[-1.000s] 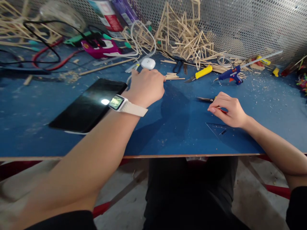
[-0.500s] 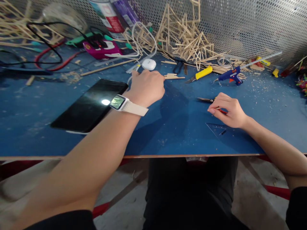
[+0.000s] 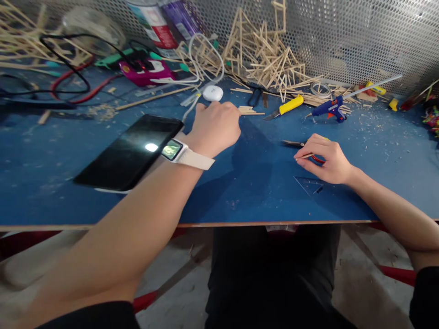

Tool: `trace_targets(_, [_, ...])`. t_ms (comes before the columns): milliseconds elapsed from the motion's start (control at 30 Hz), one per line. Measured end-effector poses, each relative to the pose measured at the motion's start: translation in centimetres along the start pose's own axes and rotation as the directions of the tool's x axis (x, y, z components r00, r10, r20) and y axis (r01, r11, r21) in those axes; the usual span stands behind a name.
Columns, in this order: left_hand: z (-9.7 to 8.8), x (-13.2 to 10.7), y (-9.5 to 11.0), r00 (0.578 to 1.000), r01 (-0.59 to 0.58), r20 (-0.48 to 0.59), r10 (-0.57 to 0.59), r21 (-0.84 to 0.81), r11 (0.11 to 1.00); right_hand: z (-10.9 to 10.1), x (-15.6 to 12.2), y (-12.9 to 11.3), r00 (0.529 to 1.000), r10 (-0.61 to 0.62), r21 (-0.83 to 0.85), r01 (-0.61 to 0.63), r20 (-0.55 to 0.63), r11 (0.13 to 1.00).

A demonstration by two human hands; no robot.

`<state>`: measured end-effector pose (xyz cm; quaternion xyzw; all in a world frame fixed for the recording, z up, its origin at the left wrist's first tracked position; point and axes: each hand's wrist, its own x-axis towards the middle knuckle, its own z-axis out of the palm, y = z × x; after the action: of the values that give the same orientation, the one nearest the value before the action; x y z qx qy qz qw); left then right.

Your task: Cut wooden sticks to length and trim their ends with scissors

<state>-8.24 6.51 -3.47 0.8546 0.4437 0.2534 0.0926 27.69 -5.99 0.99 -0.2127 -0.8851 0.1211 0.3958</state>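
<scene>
My left hand (image 3: 217,125) is closed, knuckles up, at the left end of a small row of short wooden sticks (image 3: 252,110). Its fingertips are hidden behind the hand, so what they hold cannot be made out. Farther right, my right hand (image 3: 325,159) pinches a thin wooden stick (image 3: 306,156) between thumb and fingers. Scissors (image 3: 292,143) lie under that hand, their blades pointing left and part of a red handle showing. Just below sits a clear set square (image 3: 308,183) on the blue tabletop (image 3: 247,192).
A dark tablet (image 3: 130,153) lies beneath my left forearm. A white earbud case (image 3: 212,93) is behind the left hand. Past the hands lie a yellow utility knife (image 3: 291,105), a blue glue gun (image 3: 329,108) and a stick pile (image 3: 264,59). A pink power strip (image 3: 147,73) trails cables.
My left hand has shifted slightly right along the short sticks. My right hand has barely moved; the stick in its pinch shows more clearly.
</scene>
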Motion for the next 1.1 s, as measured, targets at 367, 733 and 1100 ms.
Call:
trace_targets(367, [0.7,-0.1,5.8,0.999,0.0,-0.042,0.008,0.182,0.983,-0.9,0.3,-2.5,0.683,0.0,0.486,-0.519,0.73,0.704])
trace_targets(733, [1.4,0.2,8.6,0.999,-0.031,-0.009,0.034,0.247,0.968,-0.7,0.5,1.7,0.458,0.882,0.923,-0.284,-0.108,0.261])
trace_targets(1100, [0.9,0.8,9.3,0.989,-0.142,0.046,0.138,0.104,0.984,0.9,0.2,0.4,0.662,0.749,0.769,-0.47,-0.018,0.433])
